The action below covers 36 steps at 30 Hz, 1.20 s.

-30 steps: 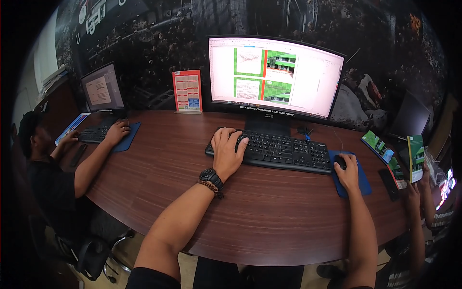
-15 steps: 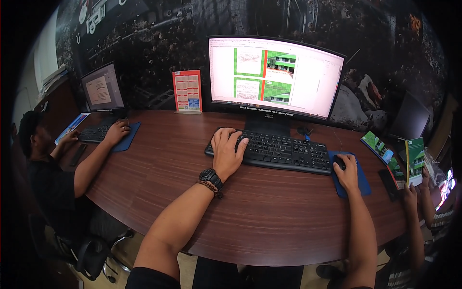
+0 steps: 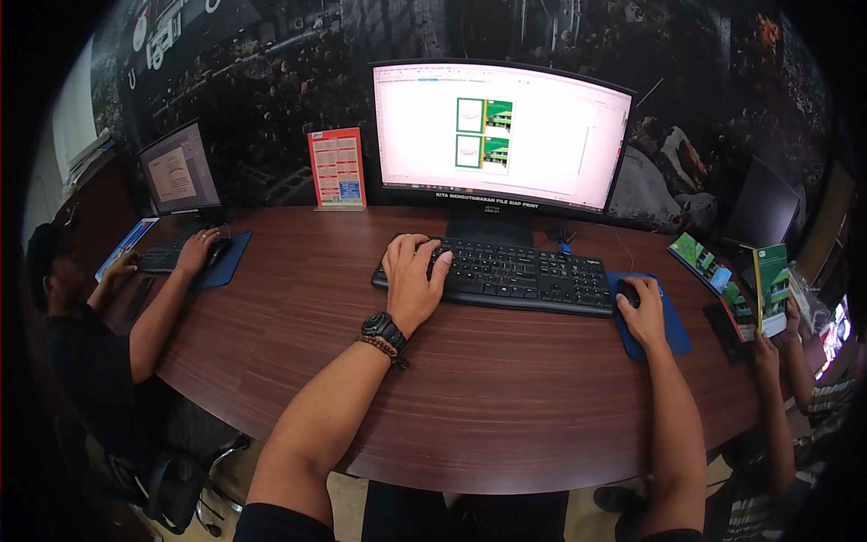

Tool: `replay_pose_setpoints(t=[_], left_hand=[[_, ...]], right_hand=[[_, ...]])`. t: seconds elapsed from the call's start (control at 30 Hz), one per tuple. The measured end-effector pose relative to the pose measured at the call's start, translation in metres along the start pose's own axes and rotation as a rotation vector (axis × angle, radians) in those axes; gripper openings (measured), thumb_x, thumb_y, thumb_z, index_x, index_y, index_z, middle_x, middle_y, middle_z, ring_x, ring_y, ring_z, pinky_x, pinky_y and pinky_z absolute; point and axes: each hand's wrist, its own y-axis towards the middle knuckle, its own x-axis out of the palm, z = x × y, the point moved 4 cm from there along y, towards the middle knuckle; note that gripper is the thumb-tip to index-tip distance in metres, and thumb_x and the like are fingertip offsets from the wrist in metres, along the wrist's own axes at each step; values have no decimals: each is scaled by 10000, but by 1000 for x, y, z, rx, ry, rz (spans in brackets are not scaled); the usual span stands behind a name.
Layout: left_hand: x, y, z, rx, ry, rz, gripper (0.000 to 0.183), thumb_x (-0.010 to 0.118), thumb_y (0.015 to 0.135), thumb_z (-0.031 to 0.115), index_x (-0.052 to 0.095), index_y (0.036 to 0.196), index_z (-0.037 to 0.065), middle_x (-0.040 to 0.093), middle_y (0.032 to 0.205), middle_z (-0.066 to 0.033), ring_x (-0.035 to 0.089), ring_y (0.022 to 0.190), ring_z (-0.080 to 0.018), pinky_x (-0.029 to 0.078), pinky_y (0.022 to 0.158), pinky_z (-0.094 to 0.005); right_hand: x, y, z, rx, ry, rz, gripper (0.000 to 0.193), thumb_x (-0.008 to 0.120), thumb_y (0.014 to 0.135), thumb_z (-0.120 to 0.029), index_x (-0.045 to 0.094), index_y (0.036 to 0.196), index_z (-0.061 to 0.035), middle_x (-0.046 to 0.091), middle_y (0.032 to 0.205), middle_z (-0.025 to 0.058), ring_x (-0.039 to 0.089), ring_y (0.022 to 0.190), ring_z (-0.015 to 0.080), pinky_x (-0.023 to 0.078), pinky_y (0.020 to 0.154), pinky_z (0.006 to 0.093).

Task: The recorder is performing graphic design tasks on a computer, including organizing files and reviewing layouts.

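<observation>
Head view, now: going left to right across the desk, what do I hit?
Small monitor → red calendar → left hand on the black keyboard → right hand on the black mouse → green booklet held upright.

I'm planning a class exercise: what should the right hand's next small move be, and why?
Perhaps nudge the mouse to point at the green page layouts: the right hand rests on it, and both layouts show whole on the monitor.
</observation>
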Motion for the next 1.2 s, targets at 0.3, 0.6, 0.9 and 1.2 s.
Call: replay_pose_setpoints(t=[0.3, 0.6, 0.9, 1.2], left_hand=[[-1, 0, 0, 14, 30, 6, 307, 626, 968, 277, 669, 1130, 20, 582, 1171, -130, 469, 1205, -322, 338, 1027, -458], [6, 3, 7, 64, 36, 52, 253, 646, 940, 241, 683, 1097, 46, 606, 1139, -119, 516, 1153, -320, 370, 998, -453], [4, 0, -6, 47, 108, -26, 276, 589, 992, 250, 660, 1162, 45, 590, 1216, -119, 500, 1211, -310, 362, 1036, -436], [7, -1, -6, 56, 109, -30, 278, 593, 989, 252, 663, 1156, 42, 599, 1209, -123, 507, 1202, -311, 368, 1029, -442]], right_hand=[[0, 1, -2, 10, 4, -9, 391, 693, 821, -191, 656, 1182, -45, 561, 1215, 178, 575, 1137, 374, 477, 962, 426], [-8, -3, 14, 12, -56, 55, 381, 689, 790, -216, 646, 1117, -24, 572, 1148, 175, 573, 1115, 370, 473, 954, 436], [7, 2, 12, 116, -42, -35, 441, 676, 813, -293, 629, 1202, -91, 530, 1255, 157, 530, 1192, 366, 457, 1015, 454], [8, -1, 15, 137, -36, -30, 417, 673, 814, -277, 631, 1182, -86, 541, 1218, 159, 542, 1173, 365, 457, 1008, 445]])
